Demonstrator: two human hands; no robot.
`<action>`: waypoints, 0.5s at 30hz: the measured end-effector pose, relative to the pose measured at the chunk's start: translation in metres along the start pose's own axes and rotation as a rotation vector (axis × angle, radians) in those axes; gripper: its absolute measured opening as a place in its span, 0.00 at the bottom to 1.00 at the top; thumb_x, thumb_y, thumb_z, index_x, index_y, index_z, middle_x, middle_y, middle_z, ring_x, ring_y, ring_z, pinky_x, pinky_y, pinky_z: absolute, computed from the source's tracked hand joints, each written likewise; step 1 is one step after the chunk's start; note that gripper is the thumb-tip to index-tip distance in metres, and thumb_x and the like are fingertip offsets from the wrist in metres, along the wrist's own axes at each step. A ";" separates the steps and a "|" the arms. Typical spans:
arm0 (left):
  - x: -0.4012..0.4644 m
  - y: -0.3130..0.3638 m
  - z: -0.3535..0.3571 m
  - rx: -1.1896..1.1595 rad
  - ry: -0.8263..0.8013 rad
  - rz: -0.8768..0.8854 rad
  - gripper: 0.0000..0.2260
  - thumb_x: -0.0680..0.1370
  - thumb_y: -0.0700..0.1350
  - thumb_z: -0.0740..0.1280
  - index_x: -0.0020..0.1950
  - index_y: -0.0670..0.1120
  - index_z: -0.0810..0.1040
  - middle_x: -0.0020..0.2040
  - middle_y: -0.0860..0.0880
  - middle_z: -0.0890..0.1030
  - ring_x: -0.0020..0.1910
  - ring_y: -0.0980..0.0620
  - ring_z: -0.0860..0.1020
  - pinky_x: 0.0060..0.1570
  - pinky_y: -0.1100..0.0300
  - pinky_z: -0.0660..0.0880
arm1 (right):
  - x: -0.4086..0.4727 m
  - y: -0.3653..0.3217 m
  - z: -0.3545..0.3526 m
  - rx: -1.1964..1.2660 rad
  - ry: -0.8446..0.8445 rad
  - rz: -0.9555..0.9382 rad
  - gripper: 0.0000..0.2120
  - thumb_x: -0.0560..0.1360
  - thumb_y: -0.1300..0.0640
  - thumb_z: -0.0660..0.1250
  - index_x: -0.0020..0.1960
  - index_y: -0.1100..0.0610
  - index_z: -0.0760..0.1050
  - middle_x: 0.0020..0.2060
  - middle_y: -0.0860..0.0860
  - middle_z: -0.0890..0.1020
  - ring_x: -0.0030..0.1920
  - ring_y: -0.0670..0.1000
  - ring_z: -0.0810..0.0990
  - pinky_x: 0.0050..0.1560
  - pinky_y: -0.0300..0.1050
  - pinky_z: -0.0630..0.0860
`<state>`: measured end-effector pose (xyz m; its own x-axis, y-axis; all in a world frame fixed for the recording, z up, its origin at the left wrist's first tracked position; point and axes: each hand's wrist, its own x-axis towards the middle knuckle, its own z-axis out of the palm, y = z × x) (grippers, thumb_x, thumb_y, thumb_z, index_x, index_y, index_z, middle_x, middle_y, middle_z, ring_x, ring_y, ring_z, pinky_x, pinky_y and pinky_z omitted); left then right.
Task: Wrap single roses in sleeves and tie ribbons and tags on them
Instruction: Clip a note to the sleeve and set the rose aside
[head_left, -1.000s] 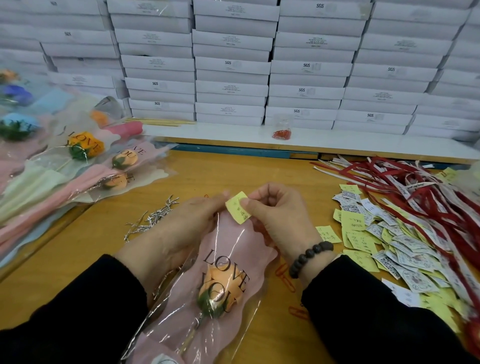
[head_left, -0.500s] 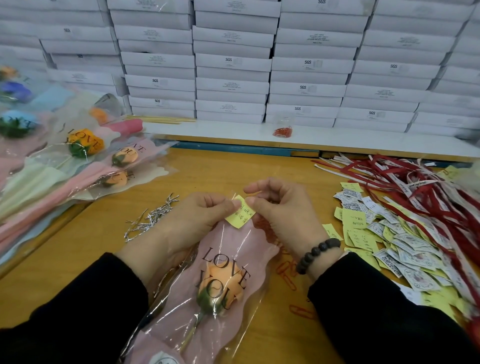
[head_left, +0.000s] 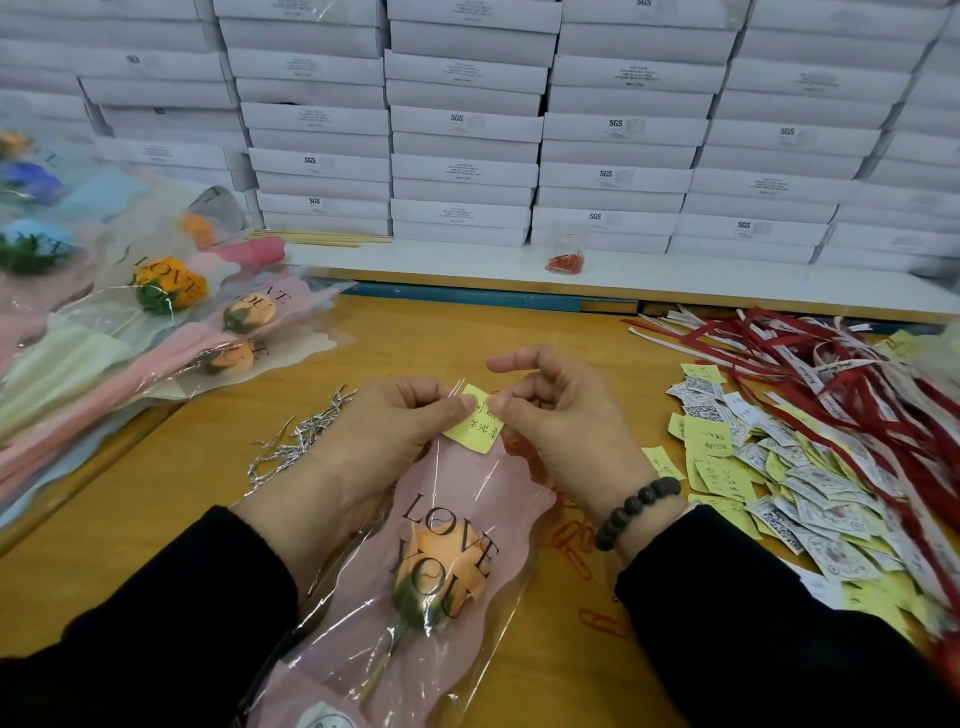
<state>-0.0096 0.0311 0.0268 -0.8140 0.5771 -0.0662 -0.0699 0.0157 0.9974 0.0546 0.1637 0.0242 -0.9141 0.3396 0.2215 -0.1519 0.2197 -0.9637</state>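
Both hands met over the top edge of the pink sleeve (head_left: 467, 499), pinching a small yellow tag (head_left: 475, 427) between them. Left hand (head_left: 395, 431) gripped the tag's left edge and the sleeve's clear film between thumb and curled fingers; right hand (head_left: 561, 421) pinched the tag's right edge with thumb and a finger, its index finger raised free. An orange rose (head_left: 436, 577) lay inside the sleeve on the wooden table (head_left: 156, 499), near the person. Loose tags (head_left: 789, 483) and red ribbons (head_left: 852, 384) were piled at right, with silver twist ties (head_left: 298, 439) just left of the hands.
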 end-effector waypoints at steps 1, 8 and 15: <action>0.000 0.000 0.000 0.005 -0.003 0.002 0.07 0.75 0.38 0.66 0.38 0.41 0.81 0.34 0.43 0.82 0.29 0.51 0.78 0.34 0.59 0.75 | 0.000 0.000 0.000 0.003 -0.003 0.007 0.10 0.74 0.65 0.67 0.51 0.52 0.75 0.31 0.49 0.79 0.26 0.41 0.76 0.25 0.32 0.71; 0.001 -0.002 -0.005 -0.047 0.070 -0.038 0.07 0.75 0.37 0.66 0.38 0.40 0.78 0.33 0.42 0.81 0.27 0.52 0.78 0.30 0.63 0.75 | 0.009 0.001 -0.026 -0.335 0.107 -0.033 0.06 0.75 0.60 0.66 0.43 0.49 0.76 0.39 0.46 0.79 0.39 0.42 0.77 0.39 0.32 0.74; 0.002 -0.002 -0.004 -0.086 0.097 -0.063 0.08 0.75 0.35 0.65 0.37 0.40 0.77 0.32 0.42 0.81 0.24 0.52 0.77 0.25 0.66 0.75 | 0.007 0.003 -0.058 -0.733 -0.168 0.157 0.07 0.72 0.63 0.70 0.40 0.51 0.77 0.36 0.45 0.77 0.35 0.42 0.73 0.35 0.34 0.67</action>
<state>-0.0133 0.0284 0.0244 -0.8580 0.4956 -0.1352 -0.1687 -0.0231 0.9854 0.0694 0.2196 0.0319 -0.9581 0.2864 0.0082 0.2189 0.7501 -0.6240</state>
